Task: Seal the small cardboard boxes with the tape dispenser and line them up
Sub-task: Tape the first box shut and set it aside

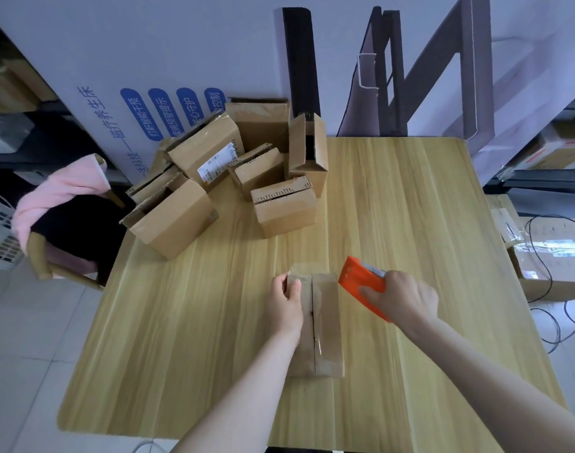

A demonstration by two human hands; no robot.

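Observation:
A long small cardboard box (325,325) lies in the middle of the wooden table (188,338), its top flaps meeting along a centre seam. My left hand (286,304) grips the box's far left corner, thumb on top. My right hand (403,297) holds an orange tape dispenser (361,284) just right of the box's far end, tilted, apparently apart from the cardboard. A pile of several more small cardboard boxes (233,171) sits at the table's far left; some have open flaps.
A chair (40,256) with a pink cloth stands off the table's left side. A white printed board (181,60) leans behind the pile. Larger cartons and black cables (547,256) lie on the floor to the right.

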